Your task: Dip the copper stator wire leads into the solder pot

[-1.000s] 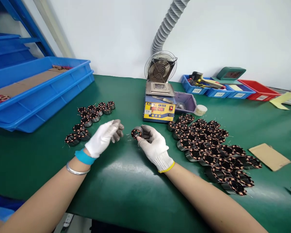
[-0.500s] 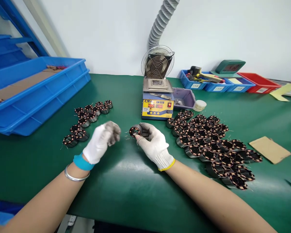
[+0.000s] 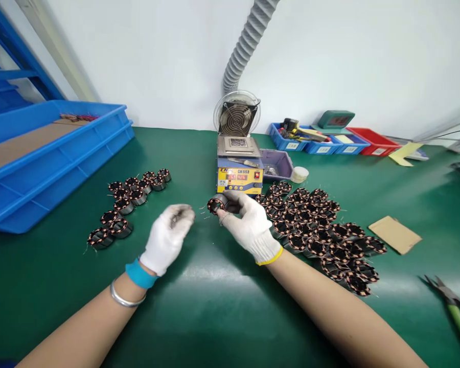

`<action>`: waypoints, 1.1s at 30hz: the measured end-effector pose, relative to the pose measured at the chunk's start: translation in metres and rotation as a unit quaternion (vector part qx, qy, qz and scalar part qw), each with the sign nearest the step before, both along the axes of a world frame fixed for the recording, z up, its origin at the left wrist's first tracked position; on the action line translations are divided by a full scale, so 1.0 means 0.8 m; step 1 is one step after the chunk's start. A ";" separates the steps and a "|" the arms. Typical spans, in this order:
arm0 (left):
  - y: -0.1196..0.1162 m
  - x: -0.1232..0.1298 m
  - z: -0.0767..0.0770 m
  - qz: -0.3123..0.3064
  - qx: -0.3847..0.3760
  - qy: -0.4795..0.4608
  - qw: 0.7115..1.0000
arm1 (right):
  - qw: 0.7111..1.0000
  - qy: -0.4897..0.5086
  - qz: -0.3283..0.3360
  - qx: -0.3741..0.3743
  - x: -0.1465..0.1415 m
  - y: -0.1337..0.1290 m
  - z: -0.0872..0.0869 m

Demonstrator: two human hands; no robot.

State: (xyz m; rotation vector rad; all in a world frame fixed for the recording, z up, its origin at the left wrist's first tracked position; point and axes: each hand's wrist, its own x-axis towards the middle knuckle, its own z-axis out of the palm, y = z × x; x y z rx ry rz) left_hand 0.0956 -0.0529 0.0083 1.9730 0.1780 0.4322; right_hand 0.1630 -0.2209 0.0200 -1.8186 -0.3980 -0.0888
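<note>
In the head view, my right hand [image 3: 249, 222], in a white knit glove with a yellow cuff, grips a motor stator [image 3: 215, 204] between thumb and fingers. The stator has a dark ring and copper windings; thin wire ends point left from it. My left hand [image 3: 170, 235], gloved in white with a blue cuff, is closed, its darkened fingertips drawn together just left of those wires. Whether anything is pinched in them is hidden. Beyond the stator stands a blue and yellow solder pot [image 3: 239, 176] with a lit display.
Wound stators [image 3: 306, 220] crowd the right side; a smaller group [image 3: 122, 202] stands left. A blue crate [image 3: 61, 158] flanks them. Behind are a purple bin [image 3: 278, 163], a white round container [image 3: 299, 174] and a red bin [image 3: 371, 140]. Cardboard [image 3: 394, 234] and green-handled pliers [image 3: 450, 299] lie right.
The view has turned to the right, bringing the pliers further in. My left hand has come nearer to the stator, its fingers no longer smeared. My right hand keeps hold of the stator.
</note>
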 end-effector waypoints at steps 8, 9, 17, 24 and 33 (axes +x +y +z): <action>-0.024 0.009 -0.027 -0.118 0.416 0.079 0.898 | 0.896 -0.215 -0.159 -0.355 0.169 -0.029 0.130; -0.023 0.009 -0.027 -0.119 0.420 0.083 0.896 | 0.871 -0.218 -0.168 -0.406 0.189 -0.028 0.142; -0.020 0.010 -0.029 -0.136 0.413 0.101 0.895 | 0.740 -0.188 -0.153 -0.627 0.245 0.013 0.152; -0.022 0.010 -0.031 -0.128 0.399 0.081 0.904 | 0.727 -0.188 -0.123 -0.648 0.245 0.025 0.142; -0.020 0.011 -0.027 -0.140 0.396 0.104 0.902 | 0.741 -0.188 -0.131 -0.632 0.238 0.020 0.153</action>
